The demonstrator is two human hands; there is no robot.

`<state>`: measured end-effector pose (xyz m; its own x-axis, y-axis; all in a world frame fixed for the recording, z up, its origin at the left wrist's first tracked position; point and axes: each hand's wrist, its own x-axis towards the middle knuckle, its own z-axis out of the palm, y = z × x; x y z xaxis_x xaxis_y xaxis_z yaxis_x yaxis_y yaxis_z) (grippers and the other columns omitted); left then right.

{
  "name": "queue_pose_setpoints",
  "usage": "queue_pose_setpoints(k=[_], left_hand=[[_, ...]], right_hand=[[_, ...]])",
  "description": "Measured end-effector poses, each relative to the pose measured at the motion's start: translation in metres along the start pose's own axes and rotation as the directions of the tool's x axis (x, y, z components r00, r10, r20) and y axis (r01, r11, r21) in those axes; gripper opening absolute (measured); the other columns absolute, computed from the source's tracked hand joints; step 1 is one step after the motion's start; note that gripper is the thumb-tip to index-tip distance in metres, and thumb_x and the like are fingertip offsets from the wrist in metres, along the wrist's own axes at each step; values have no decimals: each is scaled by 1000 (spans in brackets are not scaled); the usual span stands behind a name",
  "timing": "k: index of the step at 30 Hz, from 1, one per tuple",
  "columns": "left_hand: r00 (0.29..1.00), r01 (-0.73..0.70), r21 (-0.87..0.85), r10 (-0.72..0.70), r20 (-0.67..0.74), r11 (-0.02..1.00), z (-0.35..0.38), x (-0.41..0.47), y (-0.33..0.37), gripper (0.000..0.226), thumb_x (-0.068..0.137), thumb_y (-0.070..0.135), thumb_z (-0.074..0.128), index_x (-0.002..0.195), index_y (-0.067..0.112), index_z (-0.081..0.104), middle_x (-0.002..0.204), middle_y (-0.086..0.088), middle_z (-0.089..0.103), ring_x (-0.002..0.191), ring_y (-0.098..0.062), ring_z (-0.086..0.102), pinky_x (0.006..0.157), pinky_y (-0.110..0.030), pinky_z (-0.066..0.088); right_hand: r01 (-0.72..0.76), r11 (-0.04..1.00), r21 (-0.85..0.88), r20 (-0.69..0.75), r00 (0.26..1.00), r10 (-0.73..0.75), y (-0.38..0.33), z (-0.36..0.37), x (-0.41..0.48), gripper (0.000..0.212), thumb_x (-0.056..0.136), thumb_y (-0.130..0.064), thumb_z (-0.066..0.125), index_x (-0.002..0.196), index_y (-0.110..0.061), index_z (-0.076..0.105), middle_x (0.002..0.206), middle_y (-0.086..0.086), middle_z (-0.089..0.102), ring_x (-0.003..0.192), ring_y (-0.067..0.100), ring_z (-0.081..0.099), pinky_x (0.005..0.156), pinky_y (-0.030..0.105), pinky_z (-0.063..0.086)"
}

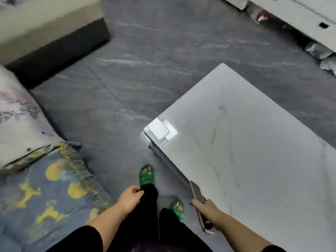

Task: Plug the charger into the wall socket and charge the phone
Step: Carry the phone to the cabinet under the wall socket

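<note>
A person in green slippers (147, 176) stands on a dark grey tiled floor (138, 73) beside a pale marble-look table (254, 142). The right hand (206, 206) is wrapped around a phone (199, 202), held edge-on just off the table's near edge, its long axis running from lower right up toward upper left. The left hand (130, 197) hangs loosely curled and holds nothing, next to a patterned blue cushion (45, 197).
</note>
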<state>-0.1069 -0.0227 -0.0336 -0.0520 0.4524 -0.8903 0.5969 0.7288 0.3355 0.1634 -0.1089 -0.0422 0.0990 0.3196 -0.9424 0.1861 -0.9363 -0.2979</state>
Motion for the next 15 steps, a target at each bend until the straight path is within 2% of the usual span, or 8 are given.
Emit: queue_pose_setpoints(k=[2,4,6,8,10,12,15], left_hand=[[997,48,-132,-55,-46,990,-23,-6,-25,37,91,13,56,125,-3,51,107,-17,61,89,-26,60,92,-40,51],[991,65,-271,-94,-95,960,-53,-9,-42,35,92,11,54,124,-4,50,104,-18,60,92,-28,60,92,-43,51],[986,69,-375,-121,-117,925,-85,-10,-51,29,94,10,51,119,-5,52,89,-16,59,76,-26,57,73,-35,51],[983,92,-460,-155,-100,883,-121,-7,-60,23,96,11,47,112,-3,55,78,-12,55,62,-19,50,55,-27,41],[979,108,-495,-180,-99,862,-157,2,-67,16,97,12,44,96,2,56,71,-9,51,56,-17,44,49,-25,35],[974,117,-527,-201,-105,842,-188,12,-71,18,97,8,43,80,5,51,67,-10,47,54,-17,41,46,-23,35],[971,136,-500,-215,-104,855,-232,31,-72,26,97,8,44,71,8,46,62,-8,44,52,-16,39,47,-23,33]], right_hand=[[42,995,-88,73,997,-35,-35,21,1,32,69,-40,63,47,-22,47,33,-11,41,28,8,38,44,20,30],[61,981,-183,150,988,-34,-79,46,5,30,71,-39,64,62,-16,46,36,-8,43,29,9,40,39,16,31],[89,957,-277,179,983,-40,-122,68,9,43,68,-46,67,84,-12,47,54,-1,44,41,13,42,41,17,32],[144,934,-327,209,975,-77,-168,95,16,56,61,-51,69,93,-12,46,67,3,42,53,17,43,43,20,34],[184,916,-356,224,969,-107,-212,123,25,54,58,-52,71,87,-12,48,66,3,42,52,18,43,43,21,35],[212,905,-369,207,968,-142,-250,144,33,48,61,-49,72,78,-12,47,56,-1,40,44,16,40,43,22,33],[214,902,-376,158,974,-165,-298,167,46,40,69,-45,70,65,-17,41,46,-5,34,39,14,36,47,24,31]])
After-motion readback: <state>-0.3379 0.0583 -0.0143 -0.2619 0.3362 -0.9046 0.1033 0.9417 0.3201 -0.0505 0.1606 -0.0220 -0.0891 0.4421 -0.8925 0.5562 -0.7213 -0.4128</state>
